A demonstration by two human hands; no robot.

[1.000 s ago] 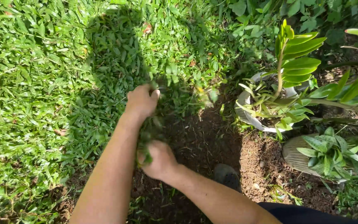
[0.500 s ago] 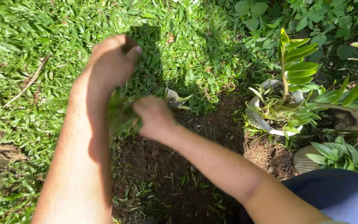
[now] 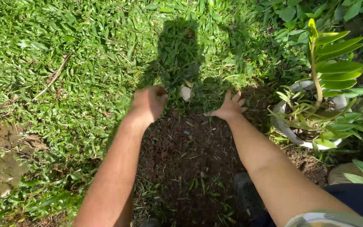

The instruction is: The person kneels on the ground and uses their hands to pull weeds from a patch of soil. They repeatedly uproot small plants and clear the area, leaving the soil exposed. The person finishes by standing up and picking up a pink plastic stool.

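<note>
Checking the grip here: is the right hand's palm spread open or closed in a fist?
Spread open: the right hand has its fingers fanned over the grass edge.

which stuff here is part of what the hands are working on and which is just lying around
In hand:
left hand, curled at the grass edge
right hand, fingers spread
grass
bare soil patch

Lying about:
white potted plant
dry twig
pale leaf
dark shoe
</note>
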